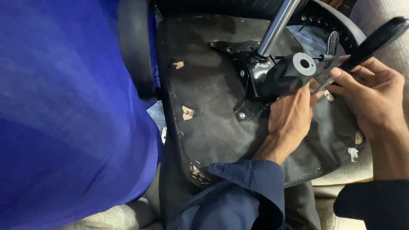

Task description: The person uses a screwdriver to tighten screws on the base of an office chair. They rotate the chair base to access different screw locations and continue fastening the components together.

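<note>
Beige floor borders an overturned chair seat [213,98], centre frame. Left hand [289,117] lies flat, fingers apart, against the black mechanism [281,76] at the chrome post [279,23]. Right hand [375,96] is clamped on a black-handled screwdriver [370,44].

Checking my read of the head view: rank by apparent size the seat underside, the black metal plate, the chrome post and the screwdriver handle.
1. seat underside
2. black metal plate
3. chrome post and screwdriver handle: look alike, and the handle sits nearer the camera, so unranked.

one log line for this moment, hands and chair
left hand: resting on chair seat underside | right hand: holding screwdriver | tip near mechanism plate
</note>
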